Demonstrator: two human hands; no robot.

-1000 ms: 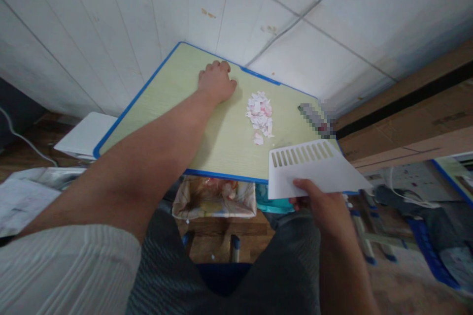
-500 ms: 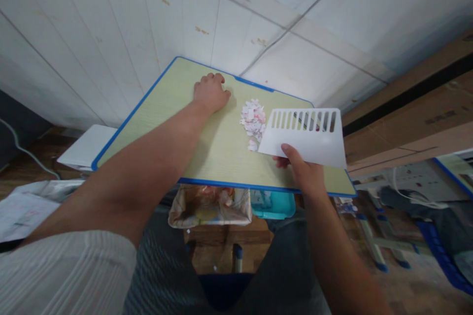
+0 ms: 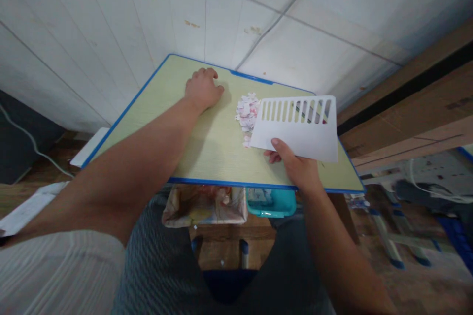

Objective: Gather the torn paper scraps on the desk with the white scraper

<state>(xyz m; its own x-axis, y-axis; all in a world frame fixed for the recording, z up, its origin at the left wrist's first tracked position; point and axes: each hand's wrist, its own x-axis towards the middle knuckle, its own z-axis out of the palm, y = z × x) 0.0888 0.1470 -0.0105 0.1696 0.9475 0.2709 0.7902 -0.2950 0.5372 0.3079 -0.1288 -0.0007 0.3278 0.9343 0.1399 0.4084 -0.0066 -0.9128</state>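
Observation:
My right hand (image 3: 295, 160) grips a white flat panel with a row of slots (image 3: 295, 130), thumb on top and fingers underneath. The panel is tilted above the right part of the desk top (image 3: 214, 152). Its left edge meets a small heap of torn paper scraps (image 3: 247, 110), white with some pink. My left hand (image 3: 203, 89) rests on the desk left of the heap, with the thumb apart and the fingers slightly bent. Nothing shows in it.
Below the desk's front edge hang an open lined bin (image 3: 205, 219) with crumpled wrappers and a turquoise container (image 3: 273, 209) with scraps. A white wall (image 3: 185, 5) borders the far side. Cardboard boxes (image 3: 414, 113) stand close on the right.
The panel has moved slightly left, its edge now right against the paper scraps. My left hand stays on the desk. The whole view has shifted a little.

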